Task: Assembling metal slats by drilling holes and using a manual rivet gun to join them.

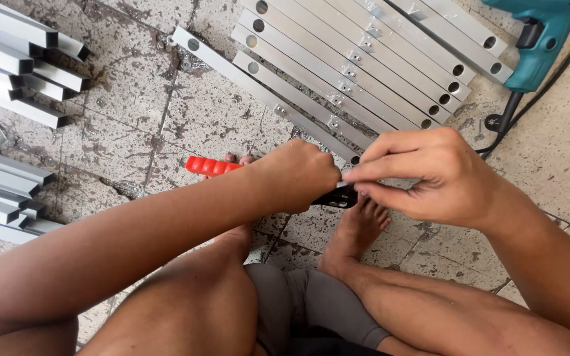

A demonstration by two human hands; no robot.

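we sit on the floor with our knees up and our bare feet down in front of us. our left hand is closed tight round a tool with a bumpy red handle that sticks out to the left, and a black front end that pokes out to the right. it looks like a screwdriver, held flat just above our toes. our right hand is half closed, and its thumb and first fingers pinch at the small tip of that black end. we cannot tell what tiny bit sits there, because the fingers hide it.

we think we are fixing or fitting the tip of the tool right now. the next move needs a steady left grip and a careful little pinch or turn from the right.

a bit further out lies a row of flat silver metal bars with round holes and small brackets. to the left are piles of grey square tubes. far up on the right rests a blue-green power drill with a black cord, on the spotty tiled floor.
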